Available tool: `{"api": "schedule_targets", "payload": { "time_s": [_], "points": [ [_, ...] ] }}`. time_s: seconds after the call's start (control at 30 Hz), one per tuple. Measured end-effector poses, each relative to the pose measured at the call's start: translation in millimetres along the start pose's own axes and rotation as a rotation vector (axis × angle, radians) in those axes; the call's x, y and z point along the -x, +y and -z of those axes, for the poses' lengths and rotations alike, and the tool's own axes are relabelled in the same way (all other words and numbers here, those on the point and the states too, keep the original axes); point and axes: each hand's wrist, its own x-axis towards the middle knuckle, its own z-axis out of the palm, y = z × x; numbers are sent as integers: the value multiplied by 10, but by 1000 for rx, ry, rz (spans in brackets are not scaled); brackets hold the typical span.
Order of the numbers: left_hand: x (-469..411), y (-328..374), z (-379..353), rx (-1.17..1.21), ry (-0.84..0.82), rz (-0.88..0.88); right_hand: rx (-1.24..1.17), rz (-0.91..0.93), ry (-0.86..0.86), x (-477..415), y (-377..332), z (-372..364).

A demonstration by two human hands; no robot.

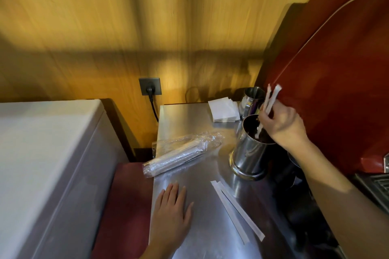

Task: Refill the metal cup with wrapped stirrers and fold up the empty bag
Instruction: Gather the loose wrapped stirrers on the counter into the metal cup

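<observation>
A shiny metal cup (249,153) stands upright on the steel counter (202,200) at the right. My right hand (283,124) hovers over its mouth, pinching two white wrapped stirrers (271,99) whose lower ends dip inside the cup. A clear plastic bag (181,153), still holding a bundle of wrapped stirrers, lies on its side at the counter's left edge. Two more wrapped stirrers (237,208) lie loose on the counter in front. My left hand (172,210) rests flat, palm down, on the counter with fingers spread.
A second metal cup (251,99) and a stack of white napkins (224,109) sit at the back. A red machine (336,69) walls the right side. A white appliance (48,164) stands left, and a wall socket with a black plug (150,89) is behind.
</observation>
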Motion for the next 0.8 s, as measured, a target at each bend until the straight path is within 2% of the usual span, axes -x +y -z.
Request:
{"api": "schedule_targets", "payload": {
  "time_s": [0.1,0.2,0.3,0.4,0.47,0.53,0.63,0.8],
  "points": [
    [-7,-18,-21,5,4,-3,178,-93,-305,-90,83,-58],
    [-7,-23,-30,21,19,-2,197,-130,-433,-147,143,-64],
    [-12,-30,-38,35,15,-2,195,-118,-408,-167,151,-59],
    [-18,-32,-50,23,26,-14,184,-39,-202,-110,74,-43],
    [-25,-31,-52,12,35,-20,55,38,-64,-8,-32,-39],
    [-31,-28,-56,11,38,-25,-125,126,-72,155,-141,-64],
    [-41,-26,-52,7,43,-32,-178,201,-268,430,-216,-247],
    [-44,-33,-81,-6,79,-44,96,41,-719,774,16,-753]
  ]
}}
